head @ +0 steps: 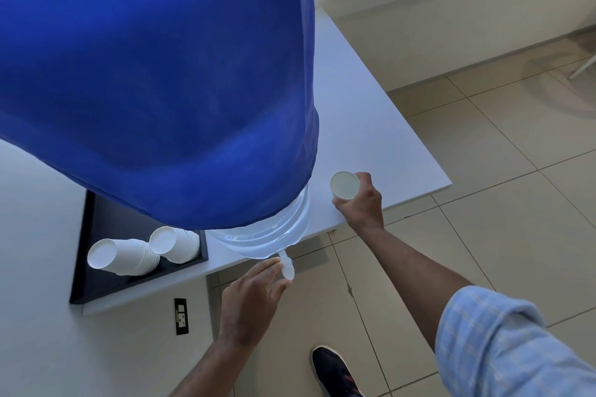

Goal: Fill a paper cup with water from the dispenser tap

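A large water bottle under a blue cloth cover (154, 74) stands on the white table (371, 113). Its clear lower part (283, 229) ends in a small white tap (286, 264) that juts past the table's front edge. My left hand (251, 296) is at the tap, fingers and thumb around its spout. My right hand (361, 203) holds a white paper cup (344, 185) upright over the table's right part, well to the right of the tap. I cannot tell whether there is water in the cup. No water runs from the tap.
A black tray (93, 274) on the table, left of the tap, carries two stacks of white paper cups (129, 256) lying on their sides. A wall socket (181, 316) sits below the table edge. Tiled floor (451, 171) and my dark shoe (335, 371) lie below.
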`<state>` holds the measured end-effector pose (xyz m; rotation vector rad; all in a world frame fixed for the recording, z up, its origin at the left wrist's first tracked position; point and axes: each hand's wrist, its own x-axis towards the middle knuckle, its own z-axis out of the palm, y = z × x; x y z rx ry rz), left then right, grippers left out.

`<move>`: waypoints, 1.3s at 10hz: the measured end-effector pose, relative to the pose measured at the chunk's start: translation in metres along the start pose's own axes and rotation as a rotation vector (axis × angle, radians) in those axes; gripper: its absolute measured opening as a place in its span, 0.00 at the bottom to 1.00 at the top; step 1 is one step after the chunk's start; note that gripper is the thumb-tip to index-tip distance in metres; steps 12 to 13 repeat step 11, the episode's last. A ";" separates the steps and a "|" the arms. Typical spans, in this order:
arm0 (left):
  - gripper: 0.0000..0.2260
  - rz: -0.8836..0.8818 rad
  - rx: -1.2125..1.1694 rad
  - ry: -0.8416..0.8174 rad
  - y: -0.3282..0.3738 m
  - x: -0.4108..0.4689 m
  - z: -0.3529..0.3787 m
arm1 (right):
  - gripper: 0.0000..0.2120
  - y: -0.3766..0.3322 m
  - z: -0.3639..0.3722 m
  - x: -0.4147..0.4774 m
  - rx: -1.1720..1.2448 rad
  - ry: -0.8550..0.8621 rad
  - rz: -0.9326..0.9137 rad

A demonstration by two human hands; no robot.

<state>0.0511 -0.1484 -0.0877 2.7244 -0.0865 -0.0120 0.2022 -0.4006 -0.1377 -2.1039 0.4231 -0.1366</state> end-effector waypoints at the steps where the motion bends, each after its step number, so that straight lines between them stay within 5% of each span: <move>1: 0.16 -0.020 0.000 -0.009 0.001 0.000 -0.001 | 0.32 0.001 -0.001 0.000 0.010 -0.011 0.015; 7: 0.16 -0.019 0.016 -0.061 0.017 -0.003 -0.015 | 0.49 0.002 -0.024 -0.016 -0.011 -0.179 0.173; 10: 0.27 0.024 -0.020 -0.234 0.018 -0.012 -0.036 | 0.33 -0.020 -0.056 -0.042 -0.237 -0.426 0.259; 13: 0.28 0.036 0.060 -0.227 0.022 -0.016 -0.047 | 0.34 -0.033 -0.068 -0.061 -0.330 -0.482 0.239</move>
